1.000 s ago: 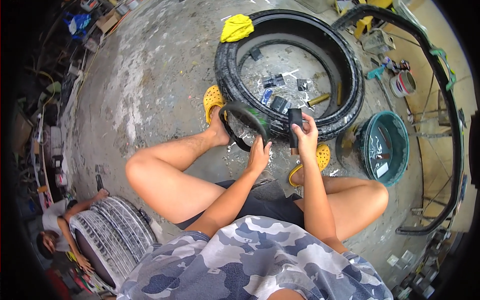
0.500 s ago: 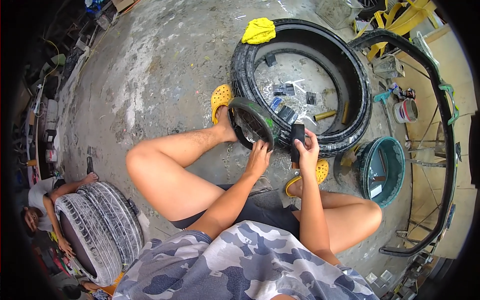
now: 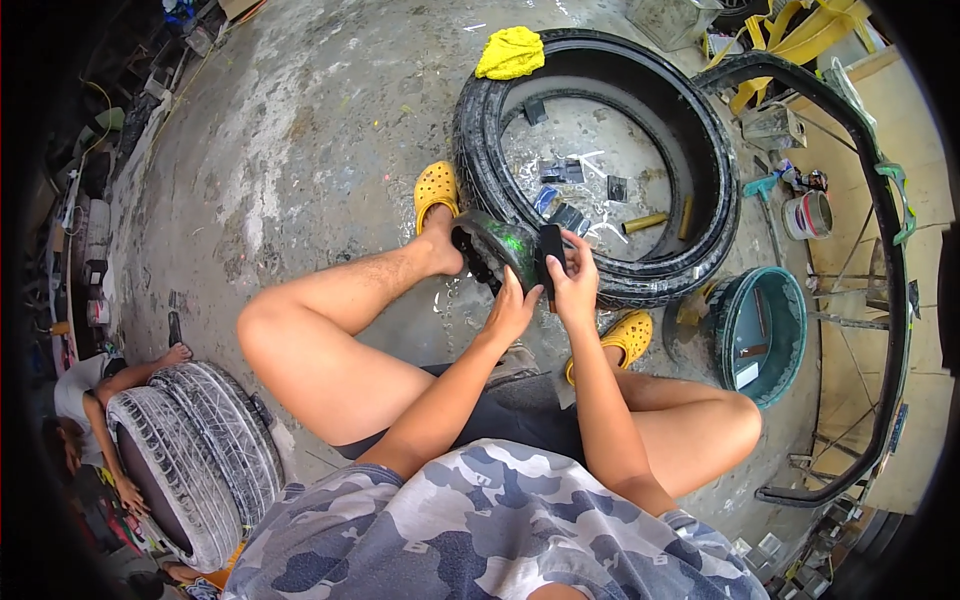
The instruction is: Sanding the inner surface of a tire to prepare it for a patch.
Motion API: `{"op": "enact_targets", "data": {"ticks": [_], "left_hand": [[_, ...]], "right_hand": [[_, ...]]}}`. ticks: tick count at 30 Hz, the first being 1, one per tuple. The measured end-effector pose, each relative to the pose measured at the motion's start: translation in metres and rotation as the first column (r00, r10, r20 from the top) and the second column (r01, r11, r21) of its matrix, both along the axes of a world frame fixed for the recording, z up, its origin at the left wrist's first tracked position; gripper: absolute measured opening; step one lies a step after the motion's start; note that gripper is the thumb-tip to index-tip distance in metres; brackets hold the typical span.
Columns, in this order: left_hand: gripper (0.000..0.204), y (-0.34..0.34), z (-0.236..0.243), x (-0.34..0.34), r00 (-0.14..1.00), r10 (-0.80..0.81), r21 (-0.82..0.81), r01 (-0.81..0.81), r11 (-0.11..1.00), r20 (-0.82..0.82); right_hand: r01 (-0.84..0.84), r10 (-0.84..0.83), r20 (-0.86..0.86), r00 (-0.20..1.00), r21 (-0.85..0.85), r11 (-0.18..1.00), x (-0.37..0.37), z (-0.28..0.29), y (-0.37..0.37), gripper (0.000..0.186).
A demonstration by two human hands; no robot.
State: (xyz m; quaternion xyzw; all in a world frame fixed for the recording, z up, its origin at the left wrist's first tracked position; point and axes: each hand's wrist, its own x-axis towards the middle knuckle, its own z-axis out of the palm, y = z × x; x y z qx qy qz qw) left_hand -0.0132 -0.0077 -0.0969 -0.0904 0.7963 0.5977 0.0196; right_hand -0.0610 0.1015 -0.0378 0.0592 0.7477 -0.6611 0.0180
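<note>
We work above a stained concrete floor (image 3: 330, 120), cluttered at both sides.
From the left we count one co-worker (image 3: 82, 408), two whitened tires (image 3: 175, 455), two yellow clogs (image 3: 437, 187); our left hand (image 3: 510, 312) grips a dark, green-glinting curved piece (image 3: 505, 240), and beside it our right hand (image 3: 575, 287) holds one black block (image 3: 551, 245), contact between them unclear. Beyond lies one large tire (image 3: 485, 140), one yellow cloth (image 3: 510, 53) on top, two brass-coloured tubes (image 3: 645, 223) inside; then one teal tub (image 3: 793, 345) and one pail (image 3: 800, 218), print too small to read.
</note>
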Motion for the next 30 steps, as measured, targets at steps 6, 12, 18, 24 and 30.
{"op": "enact_targets", "data": {"ticks": [6, 12, 18, 24, 30], "left_hand": [[0.049, -0.009, -0.003, -0.003, 0.998, -0.056, 0.047, 0.055, 0.997, 0.018], [0.013, -0.048, -0.009, -0.025, 0.928, 0.358, 0.153, -0.341, 0.928, -0.103], [0.015, -0.096, -0.012, -0.095, 0.824, 0.391, -0.147, -0.483, 0.863, -0.411], [0.012, -0.108, -0.016, -0.123, 0.883, 0.092, -0.299, -0.252, 0.92, -0.46], [0.015, -0.088, -0.015, -0.121, 0.85, 0.195, -0.031, -0.241, 0.97, -0.489]], "right_hand": [[-0.052, 0.124, -0.204, 0.971, 0.325, 0.944, -0.005, -0.005, -0.016, 0.044], [-0.025, 0.143, -0.26, 0.955, 0.407, 0.913, -0.002, -0.009, -0.018, 0.044], [-0.005, 0.052, -0.196, 0.979, 0.229, 0.973, -0.005, -0.013, -0.009, 0.043], [0.078, -0.081, 0.022, 0.996, 0.1, 0.992, -0.013, 0.008, 0.019, 0.05], [-0.22, 0.298, -0.12, 0.947, 0.432, 0.875, -0.019, 0.021, -0.011, 0.051]]}}
